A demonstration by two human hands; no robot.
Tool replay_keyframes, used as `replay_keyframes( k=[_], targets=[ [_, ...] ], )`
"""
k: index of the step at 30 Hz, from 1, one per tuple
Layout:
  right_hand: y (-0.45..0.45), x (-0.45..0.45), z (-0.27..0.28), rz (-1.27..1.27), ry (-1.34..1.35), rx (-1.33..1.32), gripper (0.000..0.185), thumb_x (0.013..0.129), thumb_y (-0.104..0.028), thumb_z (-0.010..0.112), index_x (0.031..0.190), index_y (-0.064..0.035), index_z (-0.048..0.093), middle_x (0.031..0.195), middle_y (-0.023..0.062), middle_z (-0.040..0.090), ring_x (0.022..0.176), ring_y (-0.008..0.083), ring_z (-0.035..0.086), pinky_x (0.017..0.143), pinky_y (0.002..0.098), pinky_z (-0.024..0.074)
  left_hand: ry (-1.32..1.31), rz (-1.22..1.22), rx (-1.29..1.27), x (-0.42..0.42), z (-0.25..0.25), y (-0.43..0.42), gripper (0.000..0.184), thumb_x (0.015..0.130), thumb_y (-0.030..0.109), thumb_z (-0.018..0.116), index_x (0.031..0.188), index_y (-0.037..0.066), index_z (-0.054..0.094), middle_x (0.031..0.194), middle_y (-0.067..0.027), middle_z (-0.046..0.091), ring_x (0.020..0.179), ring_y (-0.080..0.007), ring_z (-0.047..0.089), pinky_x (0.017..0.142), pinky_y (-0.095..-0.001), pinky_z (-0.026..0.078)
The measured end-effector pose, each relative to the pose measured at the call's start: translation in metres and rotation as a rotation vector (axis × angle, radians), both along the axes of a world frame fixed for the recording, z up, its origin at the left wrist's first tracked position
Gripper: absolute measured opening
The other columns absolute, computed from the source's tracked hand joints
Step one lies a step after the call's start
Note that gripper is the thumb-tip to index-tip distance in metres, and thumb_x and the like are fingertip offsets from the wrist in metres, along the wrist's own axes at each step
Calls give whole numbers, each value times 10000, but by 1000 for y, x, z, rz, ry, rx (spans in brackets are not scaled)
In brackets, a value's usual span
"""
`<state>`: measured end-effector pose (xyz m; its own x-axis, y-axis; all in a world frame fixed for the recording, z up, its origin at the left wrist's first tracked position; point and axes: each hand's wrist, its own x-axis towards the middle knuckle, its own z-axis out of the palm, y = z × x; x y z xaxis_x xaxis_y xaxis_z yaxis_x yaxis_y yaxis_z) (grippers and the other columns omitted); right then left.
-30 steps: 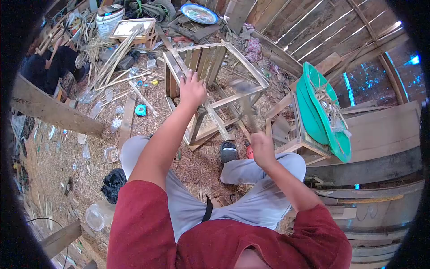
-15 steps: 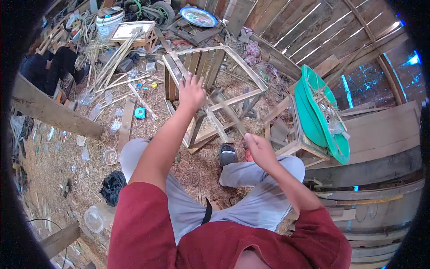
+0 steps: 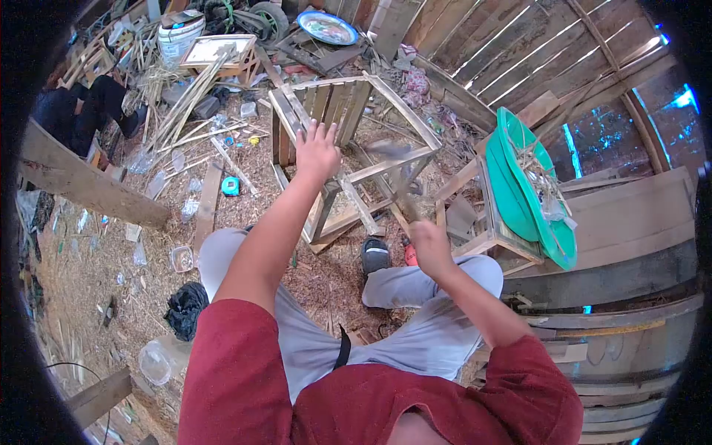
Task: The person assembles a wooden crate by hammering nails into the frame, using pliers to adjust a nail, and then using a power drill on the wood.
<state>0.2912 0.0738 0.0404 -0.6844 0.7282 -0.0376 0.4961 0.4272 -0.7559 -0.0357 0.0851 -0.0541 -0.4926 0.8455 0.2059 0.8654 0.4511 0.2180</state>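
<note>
This looks like a rough woodworking shed, its gappy plank wall [image 3: 512, 48] at upper right. Shavings [image 3: 319, 285] litter the floor [image 3: 93, 278] around a tape measure [image 3: 231, 186] and slatted wooden frame [image 3: 386, 167].

from my remote seat, i see the left hand [image 3: 319, 154] spread on the slatted wooden frame [image 3: 343, 107], the right hand [image 3: 432, 243] gripping a blurred hammer [image 3: 403, 191], the teal tape measure [image 3: 231, 186] lying on the littered floor [image 3: 315, 285]!
</note>
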Motion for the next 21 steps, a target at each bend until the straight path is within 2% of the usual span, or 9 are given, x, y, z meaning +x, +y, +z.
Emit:
replay_keyframes(
  k=[1,2,5,8,11,12,15,18,21],
  targets=[
    [5,-2,-4,28,-100,68,511,1056,-419,465,841,20,614,653,121,563,640,185,571,621,353,452,-8,-1,5,0,0,0,632,948,303,467,1546,125,362,1580,-143,391,1520,-323,253,1204,-582,193],
    [15,0,-2,67,-309,-98,495,1055,-415,471,871,15,631,672,128,591,645,215,602,621,370,460,-16,0,9,0,-1,0,628,948,299,465,1541,115,371,1578,-143,395,1519,-322,255,1205,-582,192],
    [9,-1,17,-37,-197,-173,507,1050,-439,461,924,6,669,768,200,663,731,372,659,680,445,493,-13,2,10,-2,-3,1,603,947,298,469,1515,103,415,1574,-143,402,1520,-321,254,1202,-583,202],
    [2,6,18,-118,101,-235,515,1049,-453,459,932,3,669,757,200,651,722,365,653,690,443,496,4,-6,13,-2,-1,-1,552,943,299,485,1453,87,482,1573,-145,401,1520,-325,251,1193,-594,220],
    [18,0,-9,93,-204,27,510,1058,-430,467,859,19,606,653,102,549,625,174,554,610,361,454,-33,-11,-18,0,5,-4,518,937,293,464,1393,67,559,1581,-134,394,1530,-299,226,1224,-573,155],
    [18,-4,-9,85,-202,-109,504,1060,-419,468,853,22,600,659,99,553,630,167,554,610,357,448,-42,-12,-23,2,6,-4,504,936,292,467,1371,62,575,1580,-137,395,1529,-301,227,1222,-576,158],
    [16,-4,8,-98,-160,-187,529,1056,-453,445,925,16,651,777,195,663,741,343,653,720,427,498,-30,-3,-15,-2,6,-3,464,929,292,491,1303,47,612,1566,-149,411,1519,-318,250,1204,-595,192],
    [11,5,8,-189,148,-335,539,1051,-466,450,921,16,655,788,193,668,766,349,659,747,430,501,12,-21,40,-2,2,-3,416,919,294,527,1227,36,635,1537,-160,446,1502,-347,291,1174,-621,249],
    [20,-2,-6,82,-293,-89,511,1061,-415,477,813,20,580,656,63,559,655,137,554,623,340,448,3,-26,57,-4,-1,-3,416,917,293,530,1230,39,633,1536,-153,448,1501,-343,292,1177,-613,248]
  ],
)
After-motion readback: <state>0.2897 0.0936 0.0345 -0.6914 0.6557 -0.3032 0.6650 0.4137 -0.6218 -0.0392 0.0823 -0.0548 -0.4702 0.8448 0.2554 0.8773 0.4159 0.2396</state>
